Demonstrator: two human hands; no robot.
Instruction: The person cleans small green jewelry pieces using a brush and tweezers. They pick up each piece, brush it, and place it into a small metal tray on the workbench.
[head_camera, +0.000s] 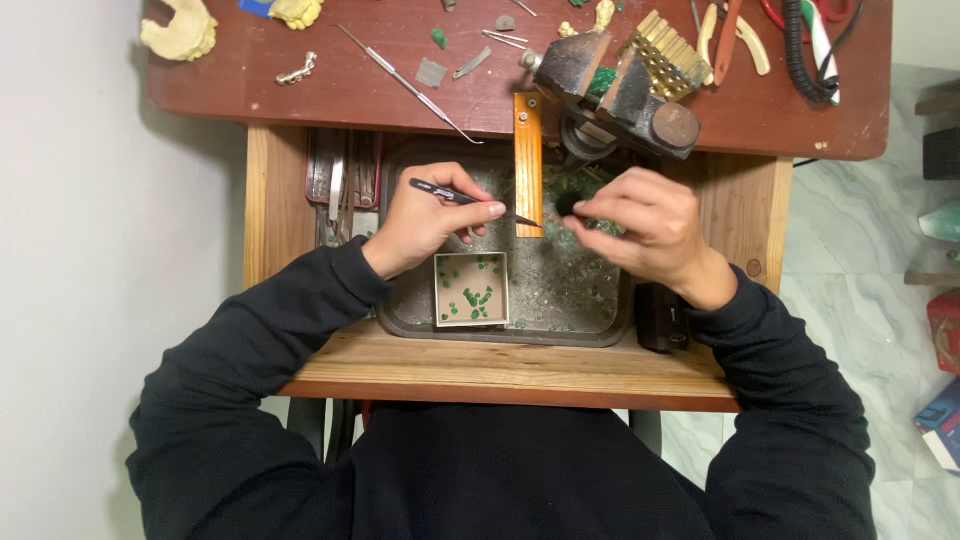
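My left hand grips black tweezers, their tip pointing right toward the wooden bench pin. My right hand pinches a small dark round piece just right of the pin; the tweezer tip nearly meets it. Below my hands a small cardboard box with several green wax bits sits in a dark metal tray scattered with green shavings.
A metal vise holding green wax stands on the red-brown desk. Probes, a brass block, yellowish casts and pliers lie about. Tools fill a left drawer slot. A wooden ledge lies nearest me.
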